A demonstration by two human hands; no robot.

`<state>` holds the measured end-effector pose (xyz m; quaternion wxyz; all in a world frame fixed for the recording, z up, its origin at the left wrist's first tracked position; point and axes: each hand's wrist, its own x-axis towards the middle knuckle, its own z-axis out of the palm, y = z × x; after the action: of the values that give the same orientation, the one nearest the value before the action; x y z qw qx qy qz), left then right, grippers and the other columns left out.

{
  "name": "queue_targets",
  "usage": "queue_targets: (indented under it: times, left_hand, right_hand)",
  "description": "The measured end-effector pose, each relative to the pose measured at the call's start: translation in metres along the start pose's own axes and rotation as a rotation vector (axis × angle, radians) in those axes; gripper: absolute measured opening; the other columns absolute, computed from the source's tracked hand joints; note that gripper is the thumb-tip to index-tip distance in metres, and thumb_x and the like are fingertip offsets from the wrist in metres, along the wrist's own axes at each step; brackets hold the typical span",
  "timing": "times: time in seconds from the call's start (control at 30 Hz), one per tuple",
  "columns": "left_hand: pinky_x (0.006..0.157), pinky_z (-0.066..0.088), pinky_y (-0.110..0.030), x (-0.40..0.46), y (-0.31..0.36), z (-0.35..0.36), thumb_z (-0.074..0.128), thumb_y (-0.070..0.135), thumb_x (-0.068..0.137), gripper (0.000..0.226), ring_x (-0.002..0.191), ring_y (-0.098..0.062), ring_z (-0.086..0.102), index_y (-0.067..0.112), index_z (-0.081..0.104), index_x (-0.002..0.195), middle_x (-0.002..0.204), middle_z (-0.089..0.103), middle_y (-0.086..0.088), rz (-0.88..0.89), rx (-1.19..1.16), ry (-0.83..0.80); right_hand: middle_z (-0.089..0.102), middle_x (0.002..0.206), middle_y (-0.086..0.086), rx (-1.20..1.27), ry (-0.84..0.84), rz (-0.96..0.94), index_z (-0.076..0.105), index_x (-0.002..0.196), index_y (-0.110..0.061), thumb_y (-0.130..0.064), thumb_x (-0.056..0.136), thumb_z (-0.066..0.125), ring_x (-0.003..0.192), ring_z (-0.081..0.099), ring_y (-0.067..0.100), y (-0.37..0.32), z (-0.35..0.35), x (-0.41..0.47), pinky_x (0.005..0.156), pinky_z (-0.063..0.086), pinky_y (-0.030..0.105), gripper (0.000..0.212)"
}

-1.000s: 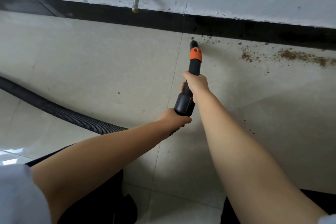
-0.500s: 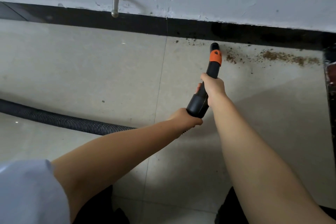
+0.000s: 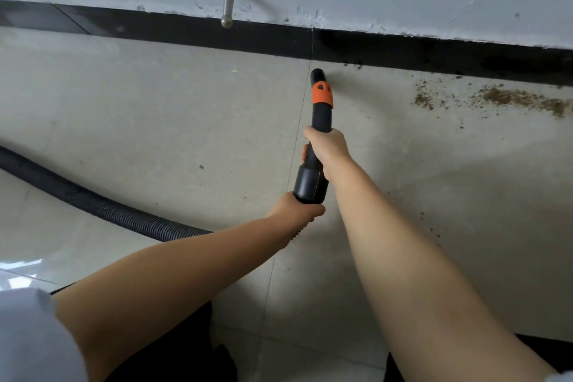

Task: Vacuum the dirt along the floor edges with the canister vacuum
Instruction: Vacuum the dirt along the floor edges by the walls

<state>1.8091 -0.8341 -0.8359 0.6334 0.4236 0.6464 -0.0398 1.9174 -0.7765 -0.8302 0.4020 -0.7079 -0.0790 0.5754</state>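
Observation:
A black vacuum nozzle (image 3: 319,115) with an orange collar points at the floor edge below the black baseboard (image 3: 192,31). My right hand (image 3: 325,147) grips the nozzle's middle. My left hand (image 3: 294,211) grips the hose end just behind the wide black cuff. The nozzle tip sits close to the baseboard, on a tile seam. Brown dirt (image 3: 521,99) lies in a streak along the edge to the right of the tip, with a few dark crumbs (image 3: 353,65) nearer to it.
The ribbed black hose (image 3: 93,205) runs across the beige tile floor to the left. A metal door stop (image 3: 228,3) sticks out of the white wall above the baseboard. Small specks dot the tiles at right.
The nozzle tip has swung back to the left, away from the brown dirt streak it neared half a second ago. Both hands keep their grip.

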Motion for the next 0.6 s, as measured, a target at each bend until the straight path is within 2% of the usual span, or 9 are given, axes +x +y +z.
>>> queue_targets:
  times: [0.2,0.33,0.43,0.6]
  left_hand:
    - [0.048,0.039,-0.022,0.006,0.013,0.021,0.068,0.019,0.077,0.022,0.054,-0.014,0.047,0.016,0.052,0.092,0.068,0.052,-0.001,0.039,0.180,-0.074]
    - [0.060,0.047,-0.027,0.013,0.034,0.043,0.069,0.020,0.077,0.030,0.067,-0.017,0.055,0.016,0.053,0.101,0.077,0.058,-0.003,0.105,0.269,-0.161]
    - [0.068,0.052,-0.033,0.015,0.044,0.055,0.070,0.024,0.074,0.034,0.075,-0.022,0.060,0.014,0.057,0.104,0.084,0.062,-0.007,0.136,0.297,-0.155]
    - [0.058,0.044,-0.026,0.017,0.047,0.054,0.068,0.024,0.075,0.028,0.067,-0.020,0.055,0.017,0.056,0.099,0.076,0.058,-0.003,0.133,0.260,-0.115]
  right_hand:
    - [0.050,0.056,0.004,0.137,0.190,0.019,0.045,0.084,-0.012,-0.010,0.085,0.054,0.041,0.047,0.017,0.006,-0.038,0.001,0.048,0.044,0.024,0.009]
    - [0.051,0.056,0.004,0.208,0.305,0.023,0.047,0.084,-0.012,-0.012,0.085,0.054,0.043,0.048,0.018,0.002,-0.076,0.006,0.050,0.045,0.026,0.008]
    - [0.051,0.056,0.004,0.215,0.325,0.032,0.047,0.086,-0.010,-0.012,0.085,0.054,0.043,0.048,0.017,-0.006,-0.092,0.011,0.052,0.047,0.028,0.008]
    - [0.049,0.058,0.006,0.201,0.250,0.035,0.045,0.080,-0.011,-0.010,0.086,0.054,0.043,0.047,0.018,-0.016,-0.087,0.015,0.051,0.046,0.026,0.011]
